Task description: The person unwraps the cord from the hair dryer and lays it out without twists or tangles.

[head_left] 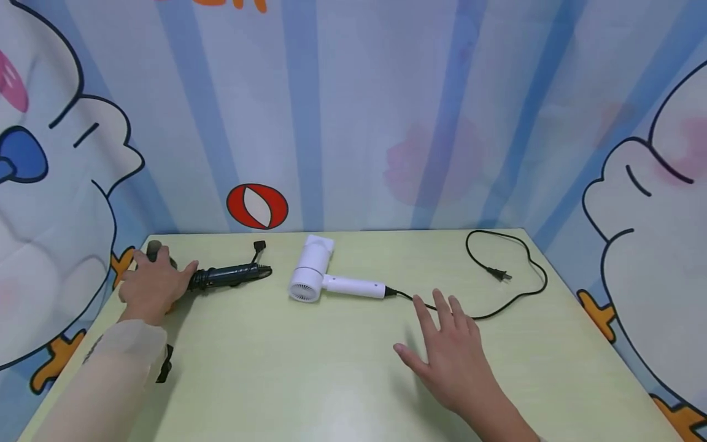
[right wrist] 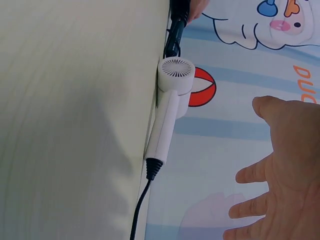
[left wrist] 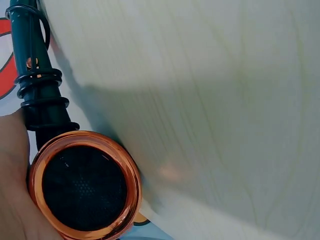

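Observation:
A dark hair dryer (head_left: 229, 276) with its black cord wound round the handle lies at the table's back left. My left hand (head_left: 154, 285) grips its head from above, fingers over the far side. In the left wrist view the copper-coloured rim (left wrist: 134, 180) round the dryer's dark rear grille shows beside the hand. A white hair dryer (head_left: 353, 286) lies at the back middle, handle pointing right. My right hand (head_left: 455, 356) hovers over the table to the right of it, fingers spread and holding nothing. The right wrist view shows that palm (right wrist: 295, 165) with its fingers apart.
The white dryer's black cord (head_left: 544, 283) loops across the back right of the pale table (head_left: 309, 374), ending in a two-pin plug (head_left: 499, 274). A small black plug (head_left: 259, 245) sticks up by the dark dryer's handle. A printed cloth (head_left: 353, 123) stands behind the table.

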A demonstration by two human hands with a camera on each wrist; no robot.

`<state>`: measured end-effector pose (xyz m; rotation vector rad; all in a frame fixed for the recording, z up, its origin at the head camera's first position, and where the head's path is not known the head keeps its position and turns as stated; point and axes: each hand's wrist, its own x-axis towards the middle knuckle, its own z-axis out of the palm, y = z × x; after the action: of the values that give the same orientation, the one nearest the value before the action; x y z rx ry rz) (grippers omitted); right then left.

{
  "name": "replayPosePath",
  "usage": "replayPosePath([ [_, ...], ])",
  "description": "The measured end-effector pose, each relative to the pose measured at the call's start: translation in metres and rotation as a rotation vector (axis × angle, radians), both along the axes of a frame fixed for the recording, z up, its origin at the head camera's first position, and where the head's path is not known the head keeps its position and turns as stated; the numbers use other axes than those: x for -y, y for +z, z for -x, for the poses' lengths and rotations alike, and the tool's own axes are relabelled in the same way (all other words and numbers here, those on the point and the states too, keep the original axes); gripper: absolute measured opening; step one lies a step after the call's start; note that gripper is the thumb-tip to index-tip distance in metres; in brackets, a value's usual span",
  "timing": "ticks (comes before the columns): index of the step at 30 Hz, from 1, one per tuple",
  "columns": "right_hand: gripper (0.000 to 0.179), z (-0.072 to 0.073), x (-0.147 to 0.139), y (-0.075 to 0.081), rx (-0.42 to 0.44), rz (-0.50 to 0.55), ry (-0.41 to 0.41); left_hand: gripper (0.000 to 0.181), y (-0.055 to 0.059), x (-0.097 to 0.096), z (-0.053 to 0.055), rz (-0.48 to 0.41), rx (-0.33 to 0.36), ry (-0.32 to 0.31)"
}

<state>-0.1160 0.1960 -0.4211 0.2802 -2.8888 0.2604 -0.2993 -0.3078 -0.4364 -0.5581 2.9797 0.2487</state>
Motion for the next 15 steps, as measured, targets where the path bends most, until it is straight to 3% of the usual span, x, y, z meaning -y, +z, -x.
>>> replayPosePath([
  [6, 0.082, -0.002, 0.007, -0.003, -0.013, 0.018, 0.0, 0.096, 0.001, 0.003, -0.006, 0.035, -0.002, -0.042],
  [15, 0.083, -0.01, 0.02, -0.014, 0.011, -0.01, 0.038, 0.094, -0.002, 0.003, -0.027, 0.041, -0.049, -0.122],
])
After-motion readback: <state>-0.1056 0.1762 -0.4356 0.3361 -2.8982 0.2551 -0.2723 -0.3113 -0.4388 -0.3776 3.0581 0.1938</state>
